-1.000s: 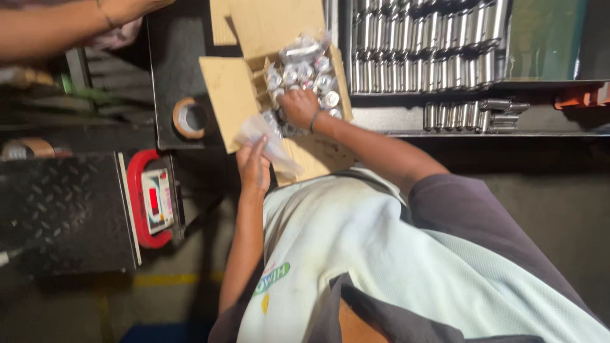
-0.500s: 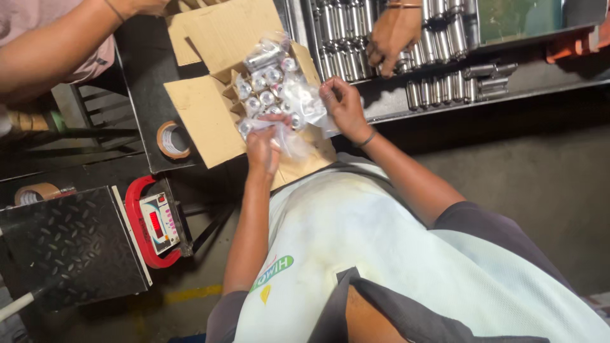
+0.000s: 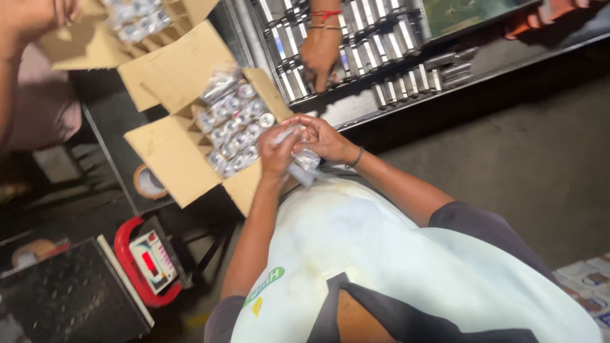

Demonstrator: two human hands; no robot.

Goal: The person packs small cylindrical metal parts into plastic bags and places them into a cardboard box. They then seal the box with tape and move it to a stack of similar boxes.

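My left hand (image 3: 276, 152) and my right hand (image 3: 321, 136) meet at the near right corner of an open cardboard box (image 3: 171, 159). Together they pinch a small clear plastic bag (image 3: 304, 159) with something shiny inside; its contents are too blurred to name. The box is filled with several bagged silver metal cylinders (image 3: 232, 124) standing in rows. My forearms reach up from my pale shirt at the bottom of the view.
Another person's hand (image 3: 318, 54) rests on rows of metal cylinders (image 3: 356, 38) on a dark bench. A second person's arm (image 3: 19, 25) is at top left by another open box (image 3: 82, 44). A tape roll (image 3: 149, 182), a red weighing scale (image 3: 149, 260) and its chequer-plate platform (image 3: 63, 298) sit at lower left.
My right hand has come out of the box and joined my left hand on the plastic bag. The view has shifted, so the box now sits further left.
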